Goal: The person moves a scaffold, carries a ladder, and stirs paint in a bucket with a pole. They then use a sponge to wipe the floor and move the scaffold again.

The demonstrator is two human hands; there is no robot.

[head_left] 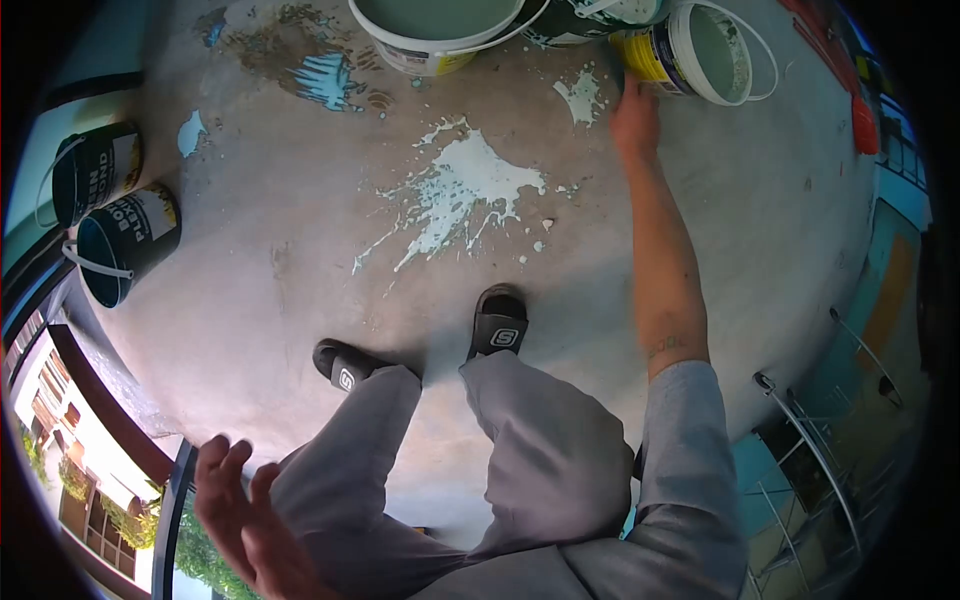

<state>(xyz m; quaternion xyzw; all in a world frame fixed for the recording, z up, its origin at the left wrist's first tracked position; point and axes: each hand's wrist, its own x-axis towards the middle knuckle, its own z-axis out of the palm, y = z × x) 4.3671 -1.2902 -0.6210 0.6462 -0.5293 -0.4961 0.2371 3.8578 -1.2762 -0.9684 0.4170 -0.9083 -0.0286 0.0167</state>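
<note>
Touching right grip (636, 118), yellow-labelled bucket (668, 56), tilted

On the grey concrete floor (250, 330), a pale paint splash (475, 180) lies before a round white plastic bucket (415, 55); a yellow-labelled plastic bucket (662, 52) is far right, two dark plastic buckets (150, 225) left.

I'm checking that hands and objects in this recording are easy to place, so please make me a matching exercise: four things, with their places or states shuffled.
Things
1. Right hand
2. Left hand
3. Large pale splash
4. Pair of dark buckets

Places and states
A. Spread ahead of the black slides
B. Lower left, raised, with nothing visible in it
C. At the yellow-labelled bucket
D. Side by side, upper left

Pairs: 1-C, 2-B, 3-A, 4-D
</note>
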